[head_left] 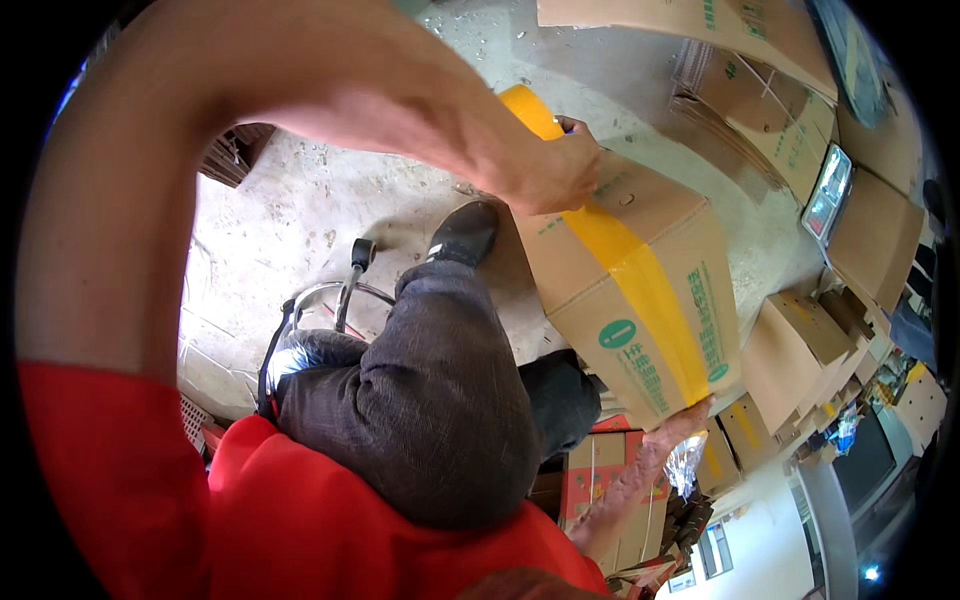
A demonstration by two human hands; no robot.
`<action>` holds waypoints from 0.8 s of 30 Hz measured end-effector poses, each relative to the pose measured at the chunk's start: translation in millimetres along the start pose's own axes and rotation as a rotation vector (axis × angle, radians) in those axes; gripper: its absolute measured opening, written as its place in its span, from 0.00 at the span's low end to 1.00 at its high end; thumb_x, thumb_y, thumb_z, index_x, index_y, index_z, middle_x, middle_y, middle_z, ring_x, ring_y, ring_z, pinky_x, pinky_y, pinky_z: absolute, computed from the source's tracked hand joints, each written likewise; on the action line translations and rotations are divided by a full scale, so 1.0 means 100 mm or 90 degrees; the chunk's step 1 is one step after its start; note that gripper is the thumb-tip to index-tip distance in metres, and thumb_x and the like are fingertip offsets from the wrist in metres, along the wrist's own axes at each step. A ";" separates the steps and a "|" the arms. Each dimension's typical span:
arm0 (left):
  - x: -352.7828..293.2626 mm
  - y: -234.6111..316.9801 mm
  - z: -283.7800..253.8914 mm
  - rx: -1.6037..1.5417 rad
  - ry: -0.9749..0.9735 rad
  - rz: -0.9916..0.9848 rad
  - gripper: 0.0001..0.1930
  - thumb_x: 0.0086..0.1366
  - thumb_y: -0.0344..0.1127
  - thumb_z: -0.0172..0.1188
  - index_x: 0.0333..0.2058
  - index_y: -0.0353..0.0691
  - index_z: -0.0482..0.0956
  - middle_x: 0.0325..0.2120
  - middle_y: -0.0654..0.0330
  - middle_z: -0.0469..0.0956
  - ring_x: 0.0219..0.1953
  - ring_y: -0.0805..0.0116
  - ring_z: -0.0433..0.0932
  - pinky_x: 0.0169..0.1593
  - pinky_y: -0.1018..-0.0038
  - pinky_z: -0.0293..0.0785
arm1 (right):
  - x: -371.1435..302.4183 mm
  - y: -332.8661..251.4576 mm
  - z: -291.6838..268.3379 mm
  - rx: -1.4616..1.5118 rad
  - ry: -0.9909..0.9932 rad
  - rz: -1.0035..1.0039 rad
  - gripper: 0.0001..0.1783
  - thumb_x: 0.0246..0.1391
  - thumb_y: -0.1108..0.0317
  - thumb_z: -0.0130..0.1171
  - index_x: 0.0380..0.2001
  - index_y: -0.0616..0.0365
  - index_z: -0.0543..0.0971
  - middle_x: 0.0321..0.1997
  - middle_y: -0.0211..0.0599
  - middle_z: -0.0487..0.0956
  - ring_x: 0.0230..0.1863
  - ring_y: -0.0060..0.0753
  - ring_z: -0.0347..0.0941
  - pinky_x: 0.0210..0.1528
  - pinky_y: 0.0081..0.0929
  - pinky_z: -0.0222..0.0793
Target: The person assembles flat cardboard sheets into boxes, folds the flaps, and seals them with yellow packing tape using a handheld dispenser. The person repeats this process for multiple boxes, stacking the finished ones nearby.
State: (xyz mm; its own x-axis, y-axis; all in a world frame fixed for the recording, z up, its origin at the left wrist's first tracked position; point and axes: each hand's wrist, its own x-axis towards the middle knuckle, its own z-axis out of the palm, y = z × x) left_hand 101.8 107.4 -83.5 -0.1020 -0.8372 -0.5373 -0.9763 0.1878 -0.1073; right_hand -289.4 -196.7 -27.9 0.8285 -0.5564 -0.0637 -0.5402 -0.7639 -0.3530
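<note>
A cardboard box (580, 290) with green print is held tilted in front of me. A wide strip of yellow packing tape (640, 285) runs across its top and down one side. My left hand (560, 172) is closed round a roll of yellow tape (530, 110) at the box's far edge, with the strip passing beneath the hand. At the box's near lower edge, my right hand (682, 425) grips the cardboard where the strip ends; part of its fingers is hidden by the box.
Flattened cartons (750, 110) lean at the far right beside a propped tablet-like screen (828, 195). More cardboard boxes (790, 360) are stacked on the right. A chrome chair base (345, 295) stands by my leg (440, 400). Debris litters the concrete floor (330, 190).
</note>
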 end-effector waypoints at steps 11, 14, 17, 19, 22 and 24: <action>0.24 0.16 1.35 -0.383 -0.103 -0.154 0.20 0.56 0.42 0.71 0.49 0.50 0.87 0.42 0.58 0.87 0.47 0.62 0.86 0.41 0.60 0.81 | 0.29 -0.10 0.11 0.551 0.040 0.422 0.33 0.80 0.48 0.32 0.70 0.63 0.67 0.67 0.42 0.75 0.64 0.40 0.73 0.66 0.41 0.69; -0.30 0.02 1.46 -0.731 0.045 -0.169 0.26 0.59 0.41 0.72 0.57 0.45 0.82 0.50 0.54 0.86 0.52 0.55 0.84 0.54 0.62 0.80 | 0.09 -0.06 -0.04 0.467 0.085 0.489 0.34 0.80 0.47 0.35 0.67 0.68 0.70 0.64 0.47 0.76 0.61 0.41 0.74 0.65 0.39 0.69; -0.56 0.08 2.16 -1.009 0.135 -0.193 0.35 0.65 0.43 0.73 0.69 0.48 0.73 0.59 0.53 0.81 0.60 0.57 0.79 0.66 0.65 0.73 | 0.27 -0.02 0.01 0.474 0.084 0.467 0.35 0.79 0.47 0.36 0.66 0.70 0.70 0.63 0.49 0.76 0.60 0.41 0.74 0.63 0.39 0.69; -0.79 0.16 2.37 -1.103 0.146 -0.249 0.35 0.65 0.42 0.73 0.69 0.48 0.72 0.58 0.54 0.81 0.60 0.57 0.79 0.66 0.65 0.73 | 0.20 -0.22 -0.01 0.420 0.024 0.415 0.35 0.79 0.47 0.36 0.66 0.71 0.70 0.64 0.49 0.76 0.60 0.43 0.75 0.62 0.41 0.71; -0.96 0.27 2.47 -1.041 0.169 -0.294 0.34 0.69 0.50 0.68 0.70 0.47 0.72 0.54 0.53 0.80 0.57 0.54 0.78 0.64 0.63 0.72 | 0.22 -0.37 0.03 0.346 0.033 0.352 0.34 0.80 0.47 0.29 0.66 0.67 0.70 0.63 0.48 0.77 0.59 0.42 0.76 0.63 0.41 0.71; -1.01 0.35 2.48 -0.842 0.171 -0.337 0.33 0.71 0.55 0.65 0.69 0.49 0.73 0.50 0.53 0.79 0.55 0.52 0.77 0.62 0.62 0.71 | 0.14 -0.17 0.04 0.230 0.020 0.244 0.34 0.81 0.47 0.28 0.66 0.65 0.69 0.62 0.49 0.78 0.58 0.42 0.76 0.63 0.41 0.71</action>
State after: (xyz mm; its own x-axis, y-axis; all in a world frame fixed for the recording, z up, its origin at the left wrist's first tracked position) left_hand 124.9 326.2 -240.7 0.4325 -0.7538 -0.4947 -0.3536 -0.6465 0.6760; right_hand -268.0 -190.5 -26.8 0.5734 -0.7877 -0.2251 -0.7138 -0.3454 -0.6092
